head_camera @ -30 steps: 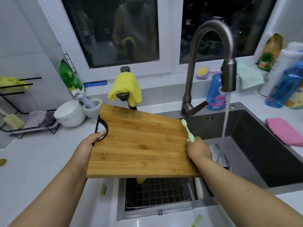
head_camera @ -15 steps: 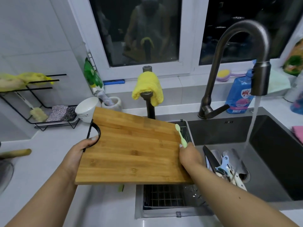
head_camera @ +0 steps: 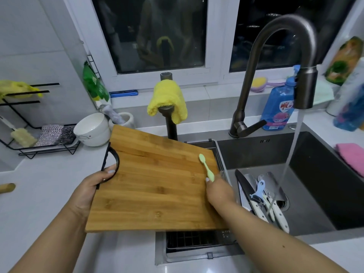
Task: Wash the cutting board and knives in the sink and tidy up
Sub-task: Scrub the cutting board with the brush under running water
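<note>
one rectangular bamboo cutting board hides most of both grips: left hand clamps its black handle, right hand pinches its edge plus one pale green toothbrush; white-handled knives just right, overlapping, can't count.

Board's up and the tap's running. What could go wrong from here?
1. The right hand holds both the bamboo cutting board and a green toothbrush, so its grip may slip.
2. White-handled knives lie under the water stream in the dark sink; lowering the board could strike blades.
</note>
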Demonstrator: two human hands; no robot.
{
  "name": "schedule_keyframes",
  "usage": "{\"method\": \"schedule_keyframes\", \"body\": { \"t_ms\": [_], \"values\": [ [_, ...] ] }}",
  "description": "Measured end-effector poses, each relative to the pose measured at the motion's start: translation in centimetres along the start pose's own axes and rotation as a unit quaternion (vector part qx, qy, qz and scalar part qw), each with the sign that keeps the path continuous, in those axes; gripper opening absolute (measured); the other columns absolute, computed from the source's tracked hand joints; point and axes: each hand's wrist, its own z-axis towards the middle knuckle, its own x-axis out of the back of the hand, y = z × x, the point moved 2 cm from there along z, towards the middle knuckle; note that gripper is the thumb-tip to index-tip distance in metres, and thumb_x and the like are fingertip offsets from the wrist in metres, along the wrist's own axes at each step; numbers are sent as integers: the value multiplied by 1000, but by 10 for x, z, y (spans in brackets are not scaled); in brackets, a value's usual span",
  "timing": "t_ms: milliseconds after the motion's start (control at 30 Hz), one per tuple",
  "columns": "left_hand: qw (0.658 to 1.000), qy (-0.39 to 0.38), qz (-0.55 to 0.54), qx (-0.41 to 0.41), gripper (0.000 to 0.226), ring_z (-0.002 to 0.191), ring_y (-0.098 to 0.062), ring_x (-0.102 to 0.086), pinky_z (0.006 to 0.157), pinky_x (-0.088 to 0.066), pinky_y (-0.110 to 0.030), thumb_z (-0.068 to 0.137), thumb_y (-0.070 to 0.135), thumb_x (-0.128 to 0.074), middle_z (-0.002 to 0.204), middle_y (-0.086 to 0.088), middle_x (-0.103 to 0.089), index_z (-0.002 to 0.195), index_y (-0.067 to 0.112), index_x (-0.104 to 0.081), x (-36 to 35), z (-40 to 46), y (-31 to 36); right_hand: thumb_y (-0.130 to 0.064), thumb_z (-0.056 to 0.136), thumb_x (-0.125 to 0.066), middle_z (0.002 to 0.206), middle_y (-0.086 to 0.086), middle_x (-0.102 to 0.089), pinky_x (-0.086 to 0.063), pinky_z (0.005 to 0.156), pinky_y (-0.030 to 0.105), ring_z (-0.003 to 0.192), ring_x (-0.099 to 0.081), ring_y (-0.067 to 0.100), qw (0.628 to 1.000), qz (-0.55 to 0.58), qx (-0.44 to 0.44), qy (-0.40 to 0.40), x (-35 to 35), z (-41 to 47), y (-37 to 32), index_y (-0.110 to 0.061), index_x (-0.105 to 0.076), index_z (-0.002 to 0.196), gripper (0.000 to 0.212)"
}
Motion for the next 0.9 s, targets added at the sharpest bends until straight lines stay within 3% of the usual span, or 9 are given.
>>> {"method": "schedule_keyframes", "body": {
  "t_ms": [167, 367, 500, 600, 800, 900],
  "values": [
    [1000, -3, 7, 12, 43, 72, -24, -71, 63, -59, -36, 94, 18, -36, 88, -8, -74, 89, 16, -79, -10, 5, -11, -44, 100, -32, 102, 6, -58, -45, 68, 32, 90, -58, 24, 999, 27, -23, -27, -3, 4, 4, -13, -49, 119, 40],
    [999, 38, 13, 36, 38, 71, -27, -71, 64, -59, -37, 95, 23, -42, 88, -10, -73, 88, 15, -79, -3, 15, -20, -43, 100, -35, 109, 7, -59, -43, 73, 31, 93, -56, 24, 994, 88, -27, -53, -10, 6, 12, -13, -49, 124, 41],
    [995, 80, 34, 47, 35, 84, -31, -70, 77, -55, -43, 92, 24, -46, 105, -14, -70, 117, 12, -67, 1, 20, -21, -43, 99, -36, 107, 6, -59, -44, 75, 32, 92, -55, 22, 991, 104, -29, -73, -19, 8, 14, -13, -51, 123, 41],
    [993, 96, 37, 60, 38, 89, -34, -68, 84, -51, -47, 91, 26, -49, 111, -17, -68, 123, 11, -64, 1, 23, -27, -44, 99, -36, 106, 6, -59, -44, 75, 33, 93, -56, 23, 993, 87, -32, -80, -23, 9, 14, -13, -51, 122, 41],
    [982, 148, 95, 73, 31, 70, -32, -72, 62, -56, -40, 93, 41, -52, 86, -16, -74, 99, 16, -69, 3, 19, -32, -44, 99, -37, 105, 6, -59, -47, 79, 35, 96, -58, 25, 993, 75, -36, -86, -28, 16, 13, -13, -52, 120, 41],
    [971, 170, 156, 68, 32, 76, -35, -70, 66, -56, -43, 94, 44, -51, 88, -18, -73, 103, 18, -67, 3, 17, -28, -45, 99, -37, 106, 7, -60, -46, 77, 33, 96, -58, 25, 993, 71, -37, -86, -28, 19, 16, -13, -52, 120, 41]
  ]
}}
